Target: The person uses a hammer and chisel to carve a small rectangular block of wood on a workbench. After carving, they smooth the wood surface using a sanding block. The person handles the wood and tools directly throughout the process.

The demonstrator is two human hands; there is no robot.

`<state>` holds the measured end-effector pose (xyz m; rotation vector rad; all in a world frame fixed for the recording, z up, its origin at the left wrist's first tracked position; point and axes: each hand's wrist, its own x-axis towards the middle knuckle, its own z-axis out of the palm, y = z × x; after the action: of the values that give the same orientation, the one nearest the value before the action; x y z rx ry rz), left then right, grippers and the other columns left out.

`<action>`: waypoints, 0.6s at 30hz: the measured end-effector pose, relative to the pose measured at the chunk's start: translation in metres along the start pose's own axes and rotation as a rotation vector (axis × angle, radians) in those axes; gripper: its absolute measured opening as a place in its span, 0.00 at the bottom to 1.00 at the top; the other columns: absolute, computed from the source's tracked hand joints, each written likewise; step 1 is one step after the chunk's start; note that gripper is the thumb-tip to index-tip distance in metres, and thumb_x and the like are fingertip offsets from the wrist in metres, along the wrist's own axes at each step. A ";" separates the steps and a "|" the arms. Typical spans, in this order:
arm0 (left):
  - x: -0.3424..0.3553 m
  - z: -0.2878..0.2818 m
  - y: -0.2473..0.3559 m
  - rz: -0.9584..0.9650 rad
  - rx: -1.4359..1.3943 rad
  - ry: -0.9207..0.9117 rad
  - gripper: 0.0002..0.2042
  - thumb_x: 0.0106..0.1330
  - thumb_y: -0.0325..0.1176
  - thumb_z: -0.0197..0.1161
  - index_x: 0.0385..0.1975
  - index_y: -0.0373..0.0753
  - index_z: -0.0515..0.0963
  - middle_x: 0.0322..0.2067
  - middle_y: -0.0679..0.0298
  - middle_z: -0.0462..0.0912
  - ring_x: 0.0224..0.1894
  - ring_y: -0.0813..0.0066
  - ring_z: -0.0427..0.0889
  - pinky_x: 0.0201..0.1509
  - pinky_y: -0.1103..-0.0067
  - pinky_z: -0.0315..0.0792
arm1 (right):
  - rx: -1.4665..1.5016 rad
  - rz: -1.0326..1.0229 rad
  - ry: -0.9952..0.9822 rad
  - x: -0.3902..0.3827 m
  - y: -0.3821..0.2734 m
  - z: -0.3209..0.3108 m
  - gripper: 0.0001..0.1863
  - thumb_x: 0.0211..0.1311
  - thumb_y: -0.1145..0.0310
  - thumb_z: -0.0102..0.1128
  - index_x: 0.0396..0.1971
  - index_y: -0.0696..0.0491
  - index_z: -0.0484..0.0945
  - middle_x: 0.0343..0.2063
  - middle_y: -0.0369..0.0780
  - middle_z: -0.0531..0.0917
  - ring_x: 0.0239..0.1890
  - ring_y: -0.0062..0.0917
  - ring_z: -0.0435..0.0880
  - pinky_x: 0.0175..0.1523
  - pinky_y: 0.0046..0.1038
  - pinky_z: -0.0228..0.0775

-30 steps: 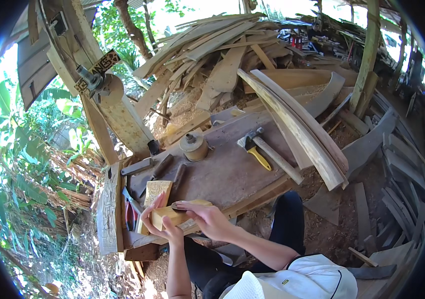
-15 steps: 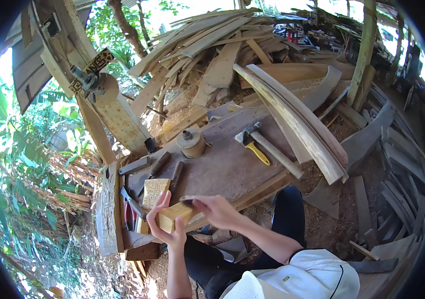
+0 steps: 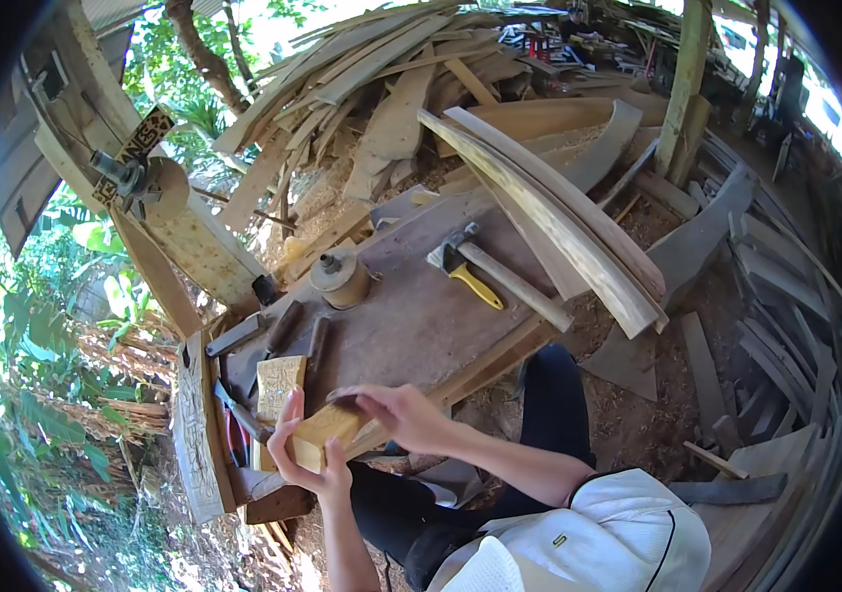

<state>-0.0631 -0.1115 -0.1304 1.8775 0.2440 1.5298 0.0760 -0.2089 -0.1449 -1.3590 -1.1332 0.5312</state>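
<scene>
My left hand (image 3: 317, 452) is closed around a yellowish wooden block (image 3: 330, 431), its near end tilted toward me. Fingers wrap one side and the thumb presses the other. My right hand (image 3: 403, 416) pinches a small dark brown piece (image 3: 344, 396) against the block's upper far edge; its kind is too small to make out. Just behind the block, a second piece of light wood with a carved face (image 3: 281, 383) lies on the workbench (image 3: 396, 345). Beside it rest two dark-handled tools, one being a chisel-like tool (image 3: 317, 344).
On the bench stand a round lidded canister (image 3: 341, 280), a yellow-handled brush (image 3: 476, 286) and a hammer (image 3: 517, 286). Red-handled pliers (image 3: 237, 434) sit at the left end. Long curved planks (image 3: 564, 227) lean over the right side. A post (image 3: 194, 247) rises at left.
The view has swung, so the bench and its tools appear farther left. The dark piece in my right hand lies flatter along the block. My left hand keeps its hold.
</scene>
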 end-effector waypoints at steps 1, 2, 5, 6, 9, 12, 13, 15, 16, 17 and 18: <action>0.000 0.000 -0.002 -0.015 -0.003 0.027 0.22 0.66 0.36 0.68 0.52 0.33 0.65 0.61 0.37 0.73 0.65 0.37 0.74 0.73 0.47 0.66 | -0.018 0.114 -0.016 0.004 0.001 -0.006 0.17 0.71 0.76 0.56 0.58 0.53 0.79 0.40 0.50 0.87 0.43 0.47 0.88 0.46 0.41 0.78; 0.000 -0.001 -0.003 -0.031 -0.006 0.055 0.22 0.65 0.34 0.69 0.51 0.33 0.65 0.60 0.37 0.74 0.65 0.38 0.75 0.73 0.47 0.67 | -0.028 0.025 0.013 0.001 -0.001 -0.003 0.17 0.71 0.76 0.56 0.58 0.53 0.79 0.39 0.50 0.88 0.43 0.47 0.88 0.45 0.41 0.78; 0.001 0.001 0.004 0.010 0.027 -0.026 0.21 0.67 0.35 0.68 0.50 0.33 0.64 0.60 0.37 0.74 0.64 0.36 0.76 0.71 0.47 0.69 | -0.022 -0.162 0.039 -0.016 -0.027 0.006 0.17 0.72 0.76 0.55 0.59 0.53 0.79 0.41 0.50 0.87 0.42 0.48 0.88 0.45 0.40 0.79; -0.001 0.003 0.006 0.011 0.040 -0.054 0.21 0.67 0.36 0.68 0.49 0.33 0.64 0.60 0.37 0.74 0.63 0.36 0.76 0.71 0.47 0.70 | 0.007 -0.186 0.067 -0.018 -0.025 0.006 0.18 0.72 0.76 0.55 0.59 0.53 0.79 0.41 0.50 0.87 0.42 0.48 0.88 0.45 0.40 0.79; -0.001 0.003 -0.001 0.027 -0.004 0.001 0.24 0.67 0.37 0.70 0.50 0.33 0.64 0.59 0.36 0.74 0.63 0.35 0.77 0.70 0.48 0.71 | -0.023 -0.075 0.080 -0.011 -0.004 0.000 0.17 0.73 0.75 0.55 0.60 0.53 0.78 0.40 0.52 0.87 0.43 0.49 0.87 0.45 0.40 0.79; 0.002 0.010 0.003 0.040 -0.004 -0.003 0.22 0.67 0.36 0.69 0.50 0.34 0.63 0.58 0.36 0.74 0.62 0.36 0.77 0.69 0.48 0.72 | -0.129 0.155 0.031 -0.009 0.021 -0.008 0.17 0.75 0.74 0.54 0.61 0.54 0.77 0.44 0.53 0.86 0.46 0.49 0.87 0.44 0.40 0.79; 0.003 0.010 0.005 0.062 0.014 -0.006 0.21 0.68 0.36 0.68 0.50 0.34 0.63 0.58 0.37 0.75 0.62 0.36 0.78 0.69 0.48 0.72 | -0.124 0.053 0.033 -0.013 0.008 0.000 0.17 0.76 0.72 0.54 0.61 0.55 0.77 0.45 0.53 0.86 0.46 0.49 0.87 0.44 0.39 0.80; -0.002 0.014 0.007 0.086 0.020 0.014 0.20 0.68 0.34 0.66 0.50 0.34 0.63 0.56 0.38 0.76 0.60 0.38 0.79 0.68 0.48 0.73 | -0.042 -0.201 0.181 -0.020 -0.011 0.011 0.17 0.76 0.72 0.53 0.61 0.55 0.78 0.42 0.54 0.86 0.42 0.50 0.88 0.42 0.40 0.80; -0.004 0.016 0.006 0.101 0.017 0.045 0.19 0.69 0.33 0.65 0.50 0.34 0.63 0.55 0.39 0.76 0.59 0.40 0.80 0.68 0.49 0.74 | -0.004 -0.335 0.258 -0.020 -0.016 0.013 0.17 0.77 0.71 0.53 0.61 0.55 0.78 0.40 0.54 0.86 0.40 0.50 0.89 0.41 0.41 0.80; -0.004 0.018 0.005 0.117 0.015 0.076 0.18 0.69 0.32 0.64 0.50 0.34 0.63 0.55 0.39 0.76 0.58 0.41 0.81 0.67 0.49 0.74 | 0.063 -0.295 0.241 -0.021 -0.012 0.010 0.16 0.76 0.73 0.53 0.59 0.55 0.79 0.42 0.54 0.87 0.42 0.49 0.89 0.44 0.40 0.80; -0.003 0.019 0.005 0.093 0.034 0.104 0.18 0.70 0.32 0.64 0.50 0.34 0.63 0.54 0.40 0.77 0.57 0.42 0.81 0.67 0.50 0.75 | 0.069 -0.107 0.169 -0.018 0.001 0.007 0.17 0.76 0.74 0.53 0.61 0.55 0.78 0.47 0.51 0.86 0.49 0.46 0.87 0.50 0.38 0.78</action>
<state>-0.0479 -0.1236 -0.1307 1.8601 0.2341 1.6986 0.0624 -0.2207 -0.1527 -1.2520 -1.0340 0.3675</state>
